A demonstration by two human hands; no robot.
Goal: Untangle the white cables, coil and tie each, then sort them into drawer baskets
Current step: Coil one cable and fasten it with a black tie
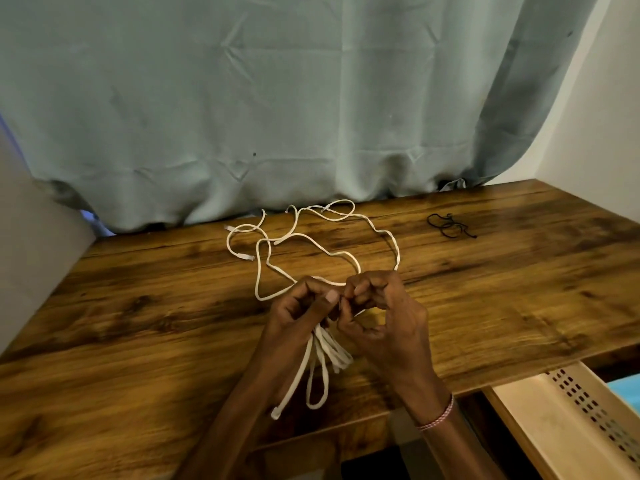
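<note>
Both hands meet over the middle of the wooden desk (138, 323), close to its near edge. The left hand (304, 306) has its fingers curled round a bundle of white cable loops (323, 355), which hang down from the fist; one long loop and a loose end dangle past the desk's near edge. The right hand (384, 313) is just beside the left, almost touching it, with its fingertips bent in and pinching a strand of cable at the top of the bundle. A pink and white bracelet (438, 415) sits on the right wrist.

From the hands, the rest of the white cables (311, 242) trail away across the desk in loose, crossing curves that reach nearly to the far edge, with several plug ends lying free on the far left of the tangle. A thin black string (450, 226) lies on the desk to the far right, well apart from the cables. A grey-green curtain (277, 98) hangs behind the desk. At the near right, below the desk top, a cream perforated basket (571, 410) shows in an open drawer.
</note>
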